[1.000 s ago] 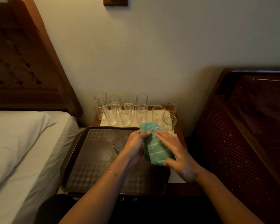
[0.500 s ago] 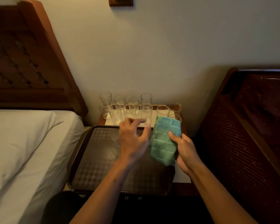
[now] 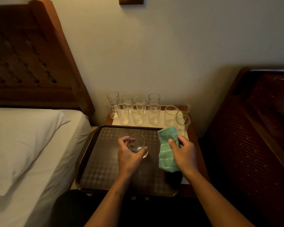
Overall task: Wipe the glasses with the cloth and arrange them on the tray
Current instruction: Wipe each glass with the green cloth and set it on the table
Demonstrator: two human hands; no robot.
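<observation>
Over the tray's (image 3: 97, 169) middle the left hand (image 3: 129, 157) curls round a clear glass (image 3: 137, 143), its base partly hidden. At the tray's right edge the right hand (image 3: 184, 153) grips the green cloth (image 3: 166, 157), covering that rim.

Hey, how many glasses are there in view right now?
12. One glass in the left hand over the tray; eleven behind it: four at the wall, five in front, two at right. Overlap may hide others.
</observation>
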